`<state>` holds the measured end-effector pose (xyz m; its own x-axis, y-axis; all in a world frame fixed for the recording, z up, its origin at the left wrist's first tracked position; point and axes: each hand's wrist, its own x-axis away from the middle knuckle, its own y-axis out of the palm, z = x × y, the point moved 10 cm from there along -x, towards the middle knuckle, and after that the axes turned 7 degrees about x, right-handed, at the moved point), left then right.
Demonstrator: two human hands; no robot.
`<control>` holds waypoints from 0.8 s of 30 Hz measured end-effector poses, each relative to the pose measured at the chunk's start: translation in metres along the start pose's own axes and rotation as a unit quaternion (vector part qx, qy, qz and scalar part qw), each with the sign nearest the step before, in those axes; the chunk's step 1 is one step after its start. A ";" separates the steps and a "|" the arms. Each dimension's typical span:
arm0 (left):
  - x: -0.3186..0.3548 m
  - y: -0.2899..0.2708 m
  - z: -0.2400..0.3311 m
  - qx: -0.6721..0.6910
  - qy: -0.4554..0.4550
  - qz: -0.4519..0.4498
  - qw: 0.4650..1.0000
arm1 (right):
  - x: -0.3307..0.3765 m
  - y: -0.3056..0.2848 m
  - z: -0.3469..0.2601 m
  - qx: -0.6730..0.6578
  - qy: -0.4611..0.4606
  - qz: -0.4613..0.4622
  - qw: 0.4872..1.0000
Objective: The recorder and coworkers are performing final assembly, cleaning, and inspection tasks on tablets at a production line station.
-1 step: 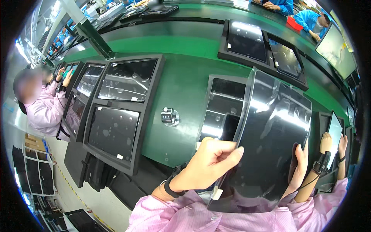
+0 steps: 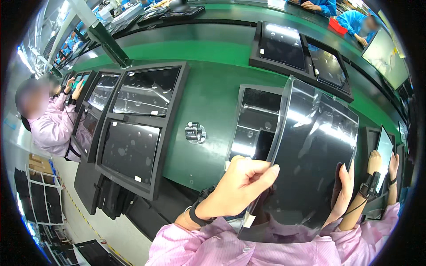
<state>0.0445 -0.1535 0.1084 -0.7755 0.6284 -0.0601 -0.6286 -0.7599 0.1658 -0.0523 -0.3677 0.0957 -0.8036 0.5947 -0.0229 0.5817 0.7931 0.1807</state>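
A dark flat display panel (image 2: 310, 159), covered with glossy clear film (image 2: 281, 116), is held tilted up in front of me. The film stands out past its left edge, and a small pale tab (image 2: 249, 220) sticks out at its lower left. My left hand (image 2: 244, 181) is closed in a pinch, thumb and bent fingers at the film along that left edge. Round the lower right edge my right hand (image 2: 344, 195) grips the panel; most of its fingers are hidden behind it. Another dark panel (image 2: 257, 108) lies on the green table behind the held one, partly covered by it.
Left of centre, a black foam tray (image 2: 163, 148) holds two film-covered panels. A small metal tally counter (image 2: 194, 133) sits on the green table (image 2: 213, 84). Another tray (image 2: 284, 68) with two panels stands at the back right. Co-workers sit on both sides; the right one holds a panel (image 2: 384, 155).
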 end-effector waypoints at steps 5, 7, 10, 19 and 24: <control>0.007 -0.014 -0.025 0.028 -0.077 0.074 0.994 | 0.000 -0.005 0.016 0.031 0.015 0.034 0.999; 0.007 -0.009 -0.019 0.071 -0.062 0.076 0.993 | 0.004 -0.005 0.006 0.016 0.016 0.019 1.000; 0.010 -0.010 -0.020 0.104 -0.038 0.078 0.991 | 0.004 -0.002 0.010 -0.007 0.027 -0.007 1.000; 0.030 0.008 -0.004 0.242 0.037 -0.047 0.968 | -0.008 -0.058 0.045 -0.040 -0.035 0.044 0.998; 0.038 0.023 0.005 0.184 0.066 -0.039 0.980 | -0.007 -0.082 0.052 -0.029 -0.078 0.138 0.987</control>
<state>0.0008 -0.1458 0.1145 -0.7415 0.6375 -0.2094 -0.6418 -0.5829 0.4983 -0.0879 -0.4301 0.0297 -0.5833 0.8042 -0.1144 0.7644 0.5911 0.2576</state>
